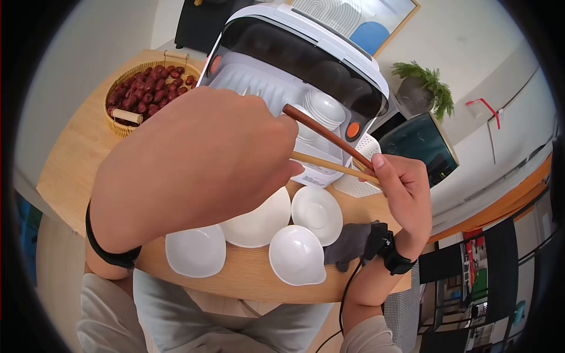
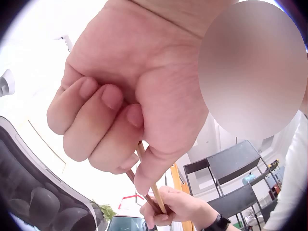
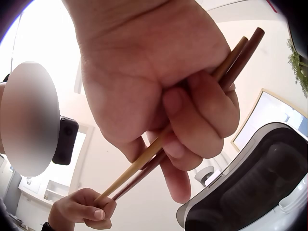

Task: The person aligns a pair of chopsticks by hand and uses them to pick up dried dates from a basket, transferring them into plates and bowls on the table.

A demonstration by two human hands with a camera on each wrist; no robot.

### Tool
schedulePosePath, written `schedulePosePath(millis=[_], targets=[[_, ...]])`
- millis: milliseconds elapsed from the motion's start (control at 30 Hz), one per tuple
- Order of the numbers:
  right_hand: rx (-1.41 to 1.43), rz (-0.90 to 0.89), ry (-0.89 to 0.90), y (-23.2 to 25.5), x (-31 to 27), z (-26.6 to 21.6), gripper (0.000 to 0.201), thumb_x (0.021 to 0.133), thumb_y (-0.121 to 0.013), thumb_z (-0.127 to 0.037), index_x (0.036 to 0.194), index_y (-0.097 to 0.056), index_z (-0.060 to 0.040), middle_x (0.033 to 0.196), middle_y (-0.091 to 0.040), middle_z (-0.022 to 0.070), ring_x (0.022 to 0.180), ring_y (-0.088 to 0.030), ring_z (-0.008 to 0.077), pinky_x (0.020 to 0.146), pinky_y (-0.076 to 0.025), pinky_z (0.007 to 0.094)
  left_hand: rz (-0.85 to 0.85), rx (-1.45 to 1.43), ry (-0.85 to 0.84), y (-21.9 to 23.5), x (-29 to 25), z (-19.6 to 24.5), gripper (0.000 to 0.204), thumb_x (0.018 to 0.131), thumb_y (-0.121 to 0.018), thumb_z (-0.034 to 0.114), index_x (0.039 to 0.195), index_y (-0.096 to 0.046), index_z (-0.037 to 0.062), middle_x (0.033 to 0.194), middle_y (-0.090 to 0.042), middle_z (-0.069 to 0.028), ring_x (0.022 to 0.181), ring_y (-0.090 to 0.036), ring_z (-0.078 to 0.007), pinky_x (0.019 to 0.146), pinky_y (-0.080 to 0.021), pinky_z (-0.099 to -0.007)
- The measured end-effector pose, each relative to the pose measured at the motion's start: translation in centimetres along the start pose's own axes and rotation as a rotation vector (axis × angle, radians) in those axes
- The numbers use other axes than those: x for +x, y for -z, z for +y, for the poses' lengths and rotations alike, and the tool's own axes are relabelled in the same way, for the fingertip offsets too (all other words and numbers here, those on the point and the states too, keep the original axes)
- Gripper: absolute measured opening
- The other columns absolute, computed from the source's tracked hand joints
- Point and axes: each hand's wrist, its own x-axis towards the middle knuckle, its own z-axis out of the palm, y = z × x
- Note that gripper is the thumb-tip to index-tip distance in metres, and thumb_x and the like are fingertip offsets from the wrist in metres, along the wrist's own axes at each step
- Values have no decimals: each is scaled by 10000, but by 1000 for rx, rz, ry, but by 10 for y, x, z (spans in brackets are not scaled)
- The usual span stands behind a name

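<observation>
1. Head view: A person stretches two chopsticks, one dark point(image 1: 329, 137) and one pale point(image 1: 336, 167), between both hands above a wooden tabletop point(image 1: 70, 170). The left hand point(image 1: 212, 150), looming closest to the camera, grips one end; the right hand point(image 1: 407, 179) pinches the other, thumb on top. From the left hand the pair slants toward 4 o'clock, from the right toward 10, its sticks drawing together at the right hand. At 12 o'clock stands a white dish cabinet point(image 1: 250, 76) holding stacked white bowls point(image 1: 325, 109); at 10 o'clock, a wicker basket point(image 1: 108, 101) of red dates point(image 1: 147, 88). White dishes point(image 1: 259, 220) sit at 6 o'clock.

2. Left wrist view: The left hand's fingers are curled tight, the chopsticks emerging between thumb and forefinger. Their long axis points to 5 o'clock, where the right hand, a black strap point(image 2: 222, 223) on its wrist, clasps them.

3. Right wrist view: The right hand's curled fingers wrap the chopsticks, whose near ends jut past it toward 1 o'clock. The shafts run between 7 and 8 o'clock into the left hand's grasp. With both hands touching the pair, neither is nearer.
</observation>
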Motion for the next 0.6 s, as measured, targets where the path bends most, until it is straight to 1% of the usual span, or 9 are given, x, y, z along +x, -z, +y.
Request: schedulePosePath(millis=[33,67,100,133,200,300,333,533,600], targets=[[-7,-4,-2,1,0,0,379,997,-636,-209,764,-643,89,554,-422,69,558,-349,110,507,-296,309,-1,1,1,-1,-1,0,347,885,-742,325,819,-586,22,541,-550,-142,538,-593,-348,529,-440,-427],[-5,-3,-2,1,0,2,379,997,-636,-209,764,-643,89,554,-422,69,558,-349,110,507,-296,309,39,4,27,-2,-1,1,362,883,-747,338,806,-589,22,545,-553,-143,543,-596,-346,535,-443,-425],[-12,-6,23,2,0,4,386,995,-639,-213,753,-632,88,554,-416,67,556,-341,113,505,-292,312,78,7,52,-2,-2,1,377,880,-752,351,793,-592,21,549,-555,-145,548,-599,-343,541,-446,-423],[-20,-9,47,3,0,7,395,994,-643,-218,743,-620,86,553,-411,66,554,-333,116,503,-287,315,77,8,51,-4,-2,0,377,880,-752,351,793,-592,21,549,-555,-145,548,-599,-343,541,-446,-423],[-37,-9,43,5,0,10,402,993,-646,-216,730,-598,84,553,-406,68,555,-325,121,503,-283,320,132,102,65,-5,-2,-1,418,868,-762,389,772,-588,21,552,-556,-147,553,-601,-337,549,-449,-420],[-70,-22,22,6,0,9,414,990,-648,-211,711,-556,81,555,-394,75,559,-311,130,502,-276,332,97,76,82,-4,1,1,446,857,-768,421,776,-588,21,561,-561,-150,560,-603,-331,561,-454,-416],[-87,-35,7,7,0,7,418,990,-648,-207,705,-536,79,556,-387,80,561,-305,135,502,-273,338,96,77,80,-4,2,0,446,857,-768,421,776,-588,21,561,-561,-150,560,-603,-331,561,-454,-416],[-92,-8,4,2,0,3,428,998,-629,-212,704,-525,81,564,-358,97,558,-294,151,500,-278,347,63,103,47,-6,3,0,447,874,-749,426,778,-587,20,533,-551,-145,511,-585,-338,517,-438,-423],[-76,-5,1,-2,-1,1,431,1000,-626,-217,705,-522,80,566,-351,100,559,-289,154,497,-277,352,121,111,-24,-11,4,-1,441,892,-734,414,768,-583,18,517,-540,-144,491,-574,-341,497,-428,-422]])
